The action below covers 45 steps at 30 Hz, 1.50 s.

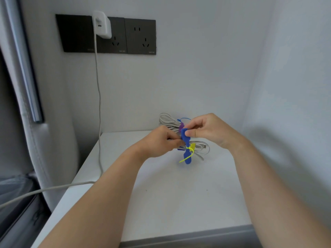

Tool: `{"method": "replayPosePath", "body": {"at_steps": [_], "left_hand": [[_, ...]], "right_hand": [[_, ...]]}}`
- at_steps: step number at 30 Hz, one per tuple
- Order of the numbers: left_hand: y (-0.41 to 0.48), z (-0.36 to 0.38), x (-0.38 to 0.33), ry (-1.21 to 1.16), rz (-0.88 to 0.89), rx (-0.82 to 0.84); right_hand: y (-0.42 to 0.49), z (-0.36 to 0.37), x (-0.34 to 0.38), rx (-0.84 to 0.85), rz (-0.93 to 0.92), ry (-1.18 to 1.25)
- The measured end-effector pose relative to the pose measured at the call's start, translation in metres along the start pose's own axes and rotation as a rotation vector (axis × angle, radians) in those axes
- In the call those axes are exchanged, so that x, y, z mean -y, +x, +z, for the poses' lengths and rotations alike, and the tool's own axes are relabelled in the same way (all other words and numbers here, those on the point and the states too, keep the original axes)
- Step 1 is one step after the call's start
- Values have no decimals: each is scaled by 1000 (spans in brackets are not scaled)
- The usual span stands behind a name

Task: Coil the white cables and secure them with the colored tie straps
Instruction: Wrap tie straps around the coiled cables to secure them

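Above the white table [161, 194] I hold a bundle of coiled white cables [167, 120]. My left hand [159, 142] grips the coil from the left, fingers curled round it. My right hand [206, 131] pinches the upper tab of a blue tie strap [185, 138] between thumb and fingers. The blue strap runs down across the bundle to a second blue tab [187, 158]. A yellow tie strap [190, 149] is cinched round the cables just below, its tail sticking out to the lower left. A purple strap [181, 126] shows behind my fingers.
A white charger [102, 24] sits in the dark wall socket panel [139, 36], and its white cord [98, 104] hangs down the wall and runs off to the lower left. Walls close in the table at the back and right. A grey frame stands at the left.
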<state>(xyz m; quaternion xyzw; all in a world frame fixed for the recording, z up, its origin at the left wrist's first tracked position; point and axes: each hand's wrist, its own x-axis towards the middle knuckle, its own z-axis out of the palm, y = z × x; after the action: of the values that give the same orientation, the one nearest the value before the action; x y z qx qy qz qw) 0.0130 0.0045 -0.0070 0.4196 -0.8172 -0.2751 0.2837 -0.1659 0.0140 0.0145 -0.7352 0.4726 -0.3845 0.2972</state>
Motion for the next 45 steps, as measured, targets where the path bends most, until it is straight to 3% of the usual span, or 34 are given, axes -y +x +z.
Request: {"method": "replayPosePath", "body": {"at_steps": [7,9,13,19,26,35,45], "left_hand": [[-1,0,-2,-52,-44,-8],[1,-2,1,-214,-105,-68],[6,-5,7,-624,-271,-231],[8,-4,5,-897,-413,-322],[9,-1,5,-969,-414,-307],[11,-2,8,-1113,-502,-293],[11,-1,8,-1127,-540,-280]], "right_hand": [[5,12,-2,-100,-7,-141],[4,12,1,-190,-29,-42],[7,1,5,-530,-24,15],[4,19,5,-64,300,-55],[13,34,-5,-141,438,433],[16,36,-8,-93,389,561],[16,38,-6,-157,409,595]]}}
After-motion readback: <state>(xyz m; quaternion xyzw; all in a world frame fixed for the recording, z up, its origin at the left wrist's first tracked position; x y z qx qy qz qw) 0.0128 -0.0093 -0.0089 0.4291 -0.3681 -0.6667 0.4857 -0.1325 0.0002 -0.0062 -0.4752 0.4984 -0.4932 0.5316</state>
